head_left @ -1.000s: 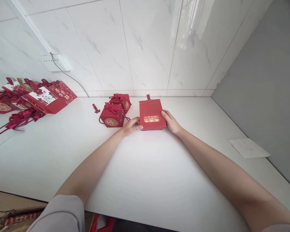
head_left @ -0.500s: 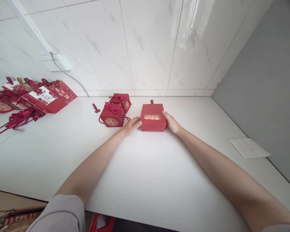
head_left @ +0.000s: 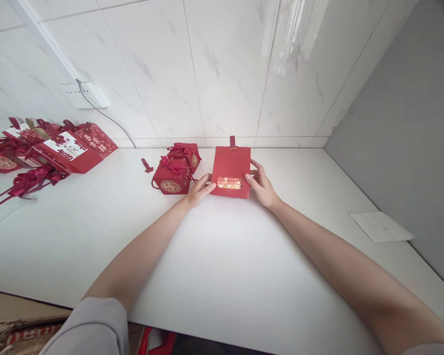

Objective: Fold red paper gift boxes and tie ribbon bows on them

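Between my hands is a red gift box (head_left: 231, 165) with a small clear window low on its face and a tab standing up from its top edge. Gold and white printed contents show through the window. My left hand (head_left: 200, 190) grips the box's left side, thumb on the front. On the right side, my right hand (head_left: 262, 185) holds it with the thumb on the front face and the fingers behind. Just left of my left hand stands a red favor box (head_left: 171, 176) with a ribbon bow, and a second bowed box (head_left: 193, 154) touches it from behind.
A small red tag (head_left: 147, 165) lies left of the bowed boxes. Several red boxes and ribbons (head_left: 64, 148) are heaped at the far left by the tiled wall. A white sheet (head_left: 382, 227) rests near the grey panel at right. A cable (head_left: 105, 114) hangs from the socket.
The box has been tipped more upright, so its face looks taller and its window sits lower. My right hand's fingers have moved up behind its edge.
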{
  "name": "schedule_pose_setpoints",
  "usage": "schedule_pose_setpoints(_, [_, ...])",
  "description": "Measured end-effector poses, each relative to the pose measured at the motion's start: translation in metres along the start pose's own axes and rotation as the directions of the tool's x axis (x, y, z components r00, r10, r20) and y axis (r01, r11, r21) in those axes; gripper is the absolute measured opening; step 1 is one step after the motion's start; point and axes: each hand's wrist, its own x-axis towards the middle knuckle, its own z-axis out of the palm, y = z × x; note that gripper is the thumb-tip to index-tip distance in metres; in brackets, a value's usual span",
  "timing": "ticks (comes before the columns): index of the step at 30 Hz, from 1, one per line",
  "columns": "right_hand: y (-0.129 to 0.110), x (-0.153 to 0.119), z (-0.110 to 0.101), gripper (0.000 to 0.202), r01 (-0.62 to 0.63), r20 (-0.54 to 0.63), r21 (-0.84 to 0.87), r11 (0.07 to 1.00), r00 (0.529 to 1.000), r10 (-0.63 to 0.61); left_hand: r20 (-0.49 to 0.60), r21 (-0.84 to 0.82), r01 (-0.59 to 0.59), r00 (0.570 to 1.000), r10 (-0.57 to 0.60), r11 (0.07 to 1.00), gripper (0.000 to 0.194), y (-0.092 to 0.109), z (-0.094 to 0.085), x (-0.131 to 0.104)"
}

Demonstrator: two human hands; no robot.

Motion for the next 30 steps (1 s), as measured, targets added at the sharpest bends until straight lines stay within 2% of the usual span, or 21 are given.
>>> schedule_pose_setpoints(3, [-0.005, -0.003, 0.005, 0.047, 0.158, -0.072, 0.009, 0.987, 0.985, -0.157, -0.108, -0.089, -0.038, 0.994, 0.028, 0.995, 0.035, 0.005, 0.002, -0.001])
schedule_pose_setpoints(5, [-0.007, -0.004, 0.007, 0.034, 0.161, -0.041, 0.044, 0.986, 0.986, -0.159, -0.126, -0.148, -0.025, 0.992, 0.006, 0.989, 0.027, 0.007, 0.002, -0.001])
schedule_pose_setpoints(9, [-0.010, -0.005, 0.008, 0.033, 0.076, 0.092, 0.143, 0.987, 0.992, -0.090, -0.099, -0.246, 0.044, 0.993, -0.070, 0.968, 0.027, 0.005, 0.001, 0.000])
schedule_pose_setpoints(15, [-0.010, -0.002, 0.000, 0.026, -0.069, 0.269, 0.284, 0.956, 0.963, -0.010, -0.083, -0.328, 0.117, 0.985, -0.152, 0.937, 0.026, 0.004, -0.004, 0.003])
schedule_pose_setpoints(22, [-0.004, 0.003, -0.008, 0.026, -0.157, 0.330, 0.367, 0.917, 0.944, 0.030, -0.056, -0.356, 0.158, 0.980, -0.190, 0.921, 0.020, 0.007, -0.006, 0.003])
schedule_pose_setpoints(30, [-0.004, 0.005, -0.011, 0.024, -0.206, 0.362, 0.370, 0.906, 0.930, 0.063, -0.074, -0.364, 0.158, 0.978, -0.197, 0.918, 0.019, 0.008, -0.006, 0.003])
